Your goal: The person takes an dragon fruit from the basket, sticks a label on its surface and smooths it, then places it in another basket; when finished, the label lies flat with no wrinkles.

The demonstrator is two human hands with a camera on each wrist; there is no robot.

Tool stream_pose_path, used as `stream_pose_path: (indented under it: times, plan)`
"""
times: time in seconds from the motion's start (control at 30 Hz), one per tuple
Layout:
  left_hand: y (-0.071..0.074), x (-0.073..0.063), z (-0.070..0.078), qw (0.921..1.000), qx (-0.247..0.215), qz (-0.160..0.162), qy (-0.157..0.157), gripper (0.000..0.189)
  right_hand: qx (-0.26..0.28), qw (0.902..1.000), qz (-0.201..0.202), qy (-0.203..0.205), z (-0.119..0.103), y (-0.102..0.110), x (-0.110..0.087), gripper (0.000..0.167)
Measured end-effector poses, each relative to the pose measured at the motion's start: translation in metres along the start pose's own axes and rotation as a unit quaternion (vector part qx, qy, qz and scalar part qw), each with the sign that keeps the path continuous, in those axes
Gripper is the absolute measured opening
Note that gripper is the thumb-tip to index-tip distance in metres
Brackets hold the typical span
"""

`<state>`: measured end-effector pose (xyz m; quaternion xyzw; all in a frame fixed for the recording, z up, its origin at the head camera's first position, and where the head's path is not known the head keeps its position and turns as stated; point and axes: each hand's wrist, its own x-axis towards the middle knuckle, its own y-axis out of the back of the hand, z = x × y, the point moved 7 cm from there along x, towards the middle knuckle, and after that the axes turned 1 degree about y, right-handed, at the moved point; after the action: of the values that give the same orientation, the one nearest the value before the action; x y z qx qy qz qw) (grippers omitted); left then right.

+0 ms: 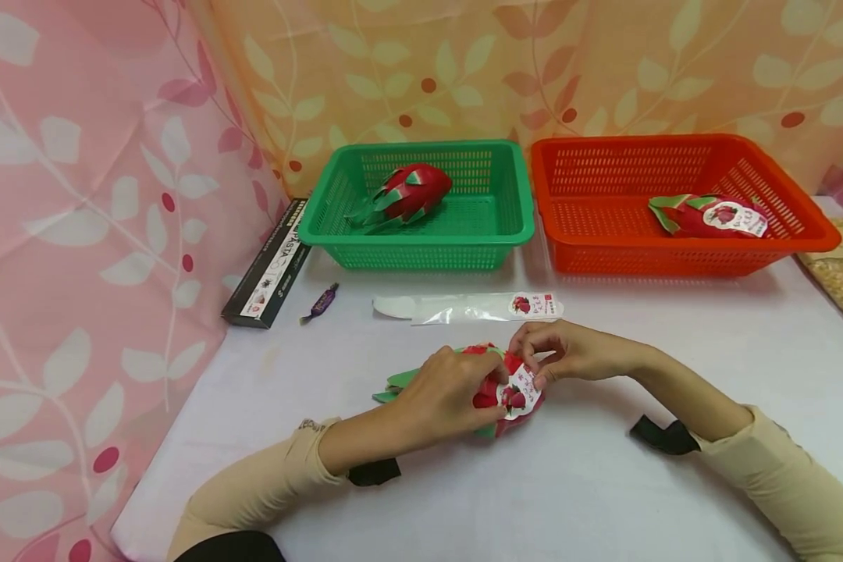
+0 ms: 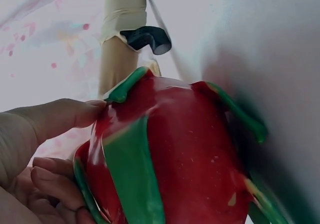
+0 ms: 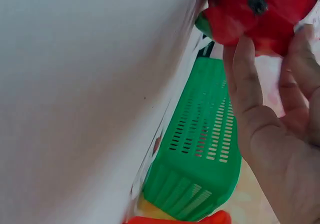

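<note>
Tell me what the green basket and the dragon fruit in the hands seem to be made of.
The green basket looks like moulded plastic with a slight sheen: its walls show regular rows of slots. The dragon fruit may be an imitation in painted plastic or foam: its smooth red skin shines, with pale specks. The inside is hidden.

Head view facing forward-down, close wrist views, sharing one dragon fruit (image 2: 190, 149)

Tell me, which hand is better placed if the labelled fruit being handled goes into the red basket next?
Likely the right hand: it touches the labelled fruit and is nearer the red basket. The left hand touches the fruit too, but sits toward the green basket's side.
</note>
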<state>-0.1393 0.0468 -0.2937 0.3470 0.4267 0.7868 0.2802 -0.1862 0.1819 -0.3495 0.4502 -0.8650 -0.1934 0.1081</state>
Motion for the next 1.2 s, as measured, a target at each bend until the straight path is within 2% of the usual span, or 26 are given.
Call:
stream_pose_path:
  times: [0.07, 0.17, 0.37, 0.5, 0.6, 0.7, 0.87, 0.97, 1.07, 1.13, 1.2]
  plan:
    - [0.001, 0.001, 0.0, 0.9999, -0.014, -0.003, -0.005, 0.022, -0.013, 0.9999, -0.001, -0.002, 0.002, 0.003, -0.001, 0.015]
    - [0.002, 0.002, -0.002, 0.9994, -0.033, -0.009, -0.003, 0.021, 0.001, 1.0, -0.007, -0.006, 0.002, 0.006, -0.002, 0.012]
    - [0.002, 0.002, -0.004, 0.9991, -0.043, -0.003, 0.002, 0.026, -0.006, 0.9996, -0.018, -0.02, 0.002, 0.004, 0.006, 0.017]
    - [0.002, 0.002, -0.006, 0.9981, -0.058, -0.02, 0.011, 0.026, -0.02, 0.9992, -0.019, -0.029, 0.01, 0.005, 0.003, 0.014]
    - [0.002, 0.001, -0.008, 0.9975, -0.064, -0.03, 0.01, 0.026, -0.008, 0.9998, -0.013, -0.014, 0.006, 0.004, 0.0, 0.016]
    - [0.002, 0.001, -0.009, 0.9977, -0.059, -0.033, 0.005, 0.026, 0.018, 0.9995, -0.022, 0.009, -0.003, -0.003, 0.001, 0.026]
    - [0.003, 0.001, -0.008, 0.9973, -0.056, -0.047, 0.012, 0.025, -0.002, 0.9991, -0.034, 0.027, -0.007, -0.004, 0.001, 0.023]
    - [0.004, 0.001, -0.008, 0.9965, -0.06, -0.057, 0.016, 0.025, -0.006, 0.9993, -0.027, 0.025, -0.006, -0.001, -0.002, 0.019]
    - [0.008, 0.001, -0.011, 0.9942, -0.083, -0.063, 0.027, 0.023, -0.005, 0.9999, -0.003, 0.009, -0.009, 0.001, -0.002, 0.022]
    - [0.015, 0.001, -0.018, 0.9921, -0.108, -0.049, 0.042, 0.021, -0.021, 0.9996, 0.021, 0.001, -0.016, 0.0, -0.001, 0.029]
    - [0.026, 0.003, -0.031, 0.985, -0.156, -0.024, 0.071, 0.018, -0.049, 0.9979, 0.042, -0.001, -0.026, -0.004, 0.001, 0.038]
